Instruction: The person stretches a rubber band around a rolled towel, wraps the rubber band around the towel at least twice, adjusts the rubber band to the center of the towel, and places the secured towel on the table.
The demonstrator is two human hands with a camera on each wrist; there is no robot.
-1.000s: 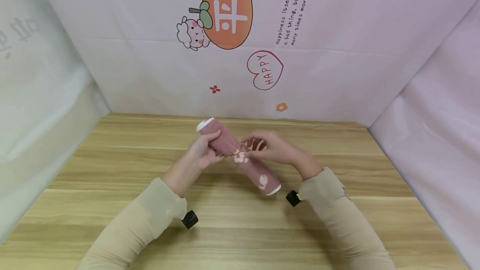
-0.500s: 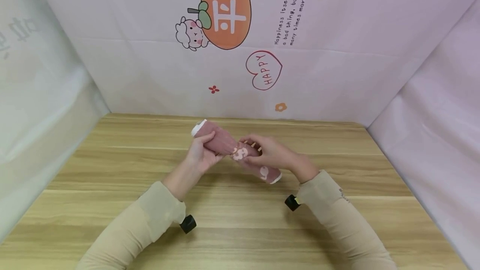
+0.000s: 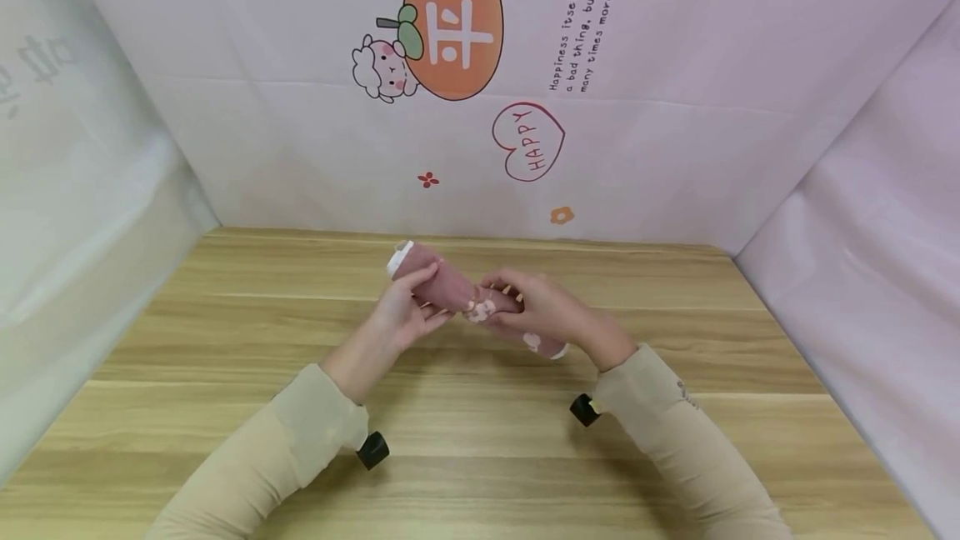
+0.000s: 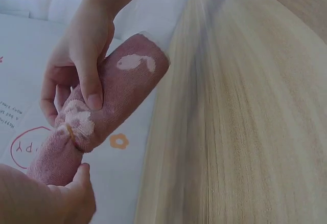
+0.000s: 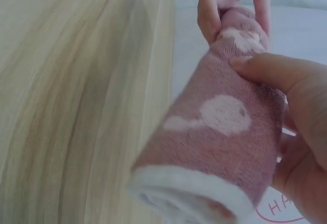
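Observation:
A rolled-up dusty-pink towel [image 3: 444,280] with white patches and a white hem is held slantwise over the wooden table. A thin tan band [image 4: 70,133] cinches its middle, where the roll narrows. My left hand [image 3: 396,311] grips the far-left half, thumb on top and fingers beneath. The right hand [image 3: 551,307] holds the other half close to the band; in the right wrist view its thumb [image 5: 250,66] lies along the cloth. The white-edged end [image 5: 179,183] shows the rolled layers inside. Some fingers are hidden behind the towel.
The wooden table [image 3: 465,473] runs back to a white printed cloth wall [image 3: 300,165]. Further white cloth hangs at left and right. Black wrist cameras [image 3: 372,449] sit below both sleeve cuffs.
My right hand has shifted from fingering the band to gripping the towel's right half. That end has swung up and away from me. The left hand has barely moved.

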